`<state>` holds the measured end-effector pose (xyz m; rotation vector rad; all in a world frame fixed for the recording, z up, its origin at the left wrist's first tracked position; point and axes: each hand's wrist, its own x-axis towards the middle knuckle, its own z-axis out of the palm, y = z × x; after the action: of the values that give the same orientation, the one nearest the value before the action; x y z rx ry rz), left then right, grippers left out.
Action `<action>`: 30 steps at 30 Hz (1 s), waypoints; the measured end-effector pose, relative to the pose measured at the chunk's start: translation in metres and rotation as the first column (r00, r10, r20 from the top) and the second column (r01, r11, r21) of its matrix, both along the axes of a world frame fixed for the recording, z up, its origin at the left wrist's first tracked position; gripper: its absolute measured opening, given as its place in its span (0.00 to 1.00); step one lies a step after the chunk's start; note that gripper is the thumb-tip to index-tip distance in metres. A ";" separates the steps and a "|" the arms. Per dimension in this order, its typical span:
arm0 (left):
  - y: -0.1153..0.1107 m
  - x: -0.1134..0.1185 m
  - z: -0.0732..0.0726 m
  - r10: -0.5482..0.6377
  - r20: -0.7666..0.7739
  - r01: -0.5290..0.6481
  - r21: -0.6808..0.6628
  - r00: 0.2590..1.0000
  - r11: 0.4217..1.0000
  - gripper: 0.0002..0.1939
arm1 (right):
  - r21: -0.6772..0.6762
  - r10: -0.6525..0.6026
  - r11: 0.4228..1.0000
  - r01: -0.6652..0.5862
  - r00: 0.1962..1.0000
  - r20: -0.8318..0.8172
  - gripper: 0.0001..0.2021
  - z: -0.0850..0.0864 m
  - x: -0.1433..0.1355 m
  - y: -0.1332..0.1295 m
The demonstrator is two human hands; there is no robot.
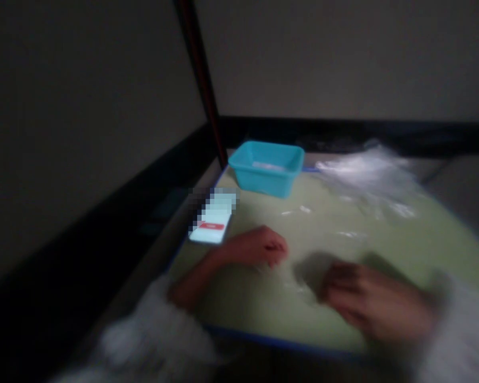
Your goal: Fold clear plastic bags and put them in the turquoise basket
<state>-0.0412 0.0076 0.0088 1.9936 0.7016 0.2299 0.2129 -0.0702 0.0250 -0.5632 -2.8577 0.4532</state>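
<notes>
Pale sleeves (pixel 461 330), right hand (pixel 379 303) and left hand (pixel 261 246), fingers curled, hold unclear, with phone (pixel 207 234), turquoise basin (pixel 263 182), clear plastic (pixel 369 173) beyond.

Turquoise basin (pixel 263 182); yellow-green, blue-edged tabletop (pixel 419 250); plastic film (pixel 300 289) apparently clear.

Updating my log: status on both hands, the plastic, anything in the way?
Left hand curled, right hand curled; grip blurred. Clear plastic glinting between, outline unclear. Phone near left forearm, turquoise tub farther back; neither seems blocking.

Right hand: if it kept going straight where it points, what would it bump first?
Probably what looks like clear plastic, then the left hand; blur makes the depth unclear.
</notes>
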 end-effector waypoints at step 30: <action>0.010 -0.004 -0.003 0.118 0.060 -0.099 -0.257 0.991 0.961 0.09 | -0.613 -0.669 0.684 0.395 0.674 -0.312 0.16 -0.021 0.008 0.053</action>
<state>-0.0451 0.0178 0.0054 1.6967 0.7543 0.2648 0.2209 -0.0176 0.0042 -1.1549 -1.8863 1.0515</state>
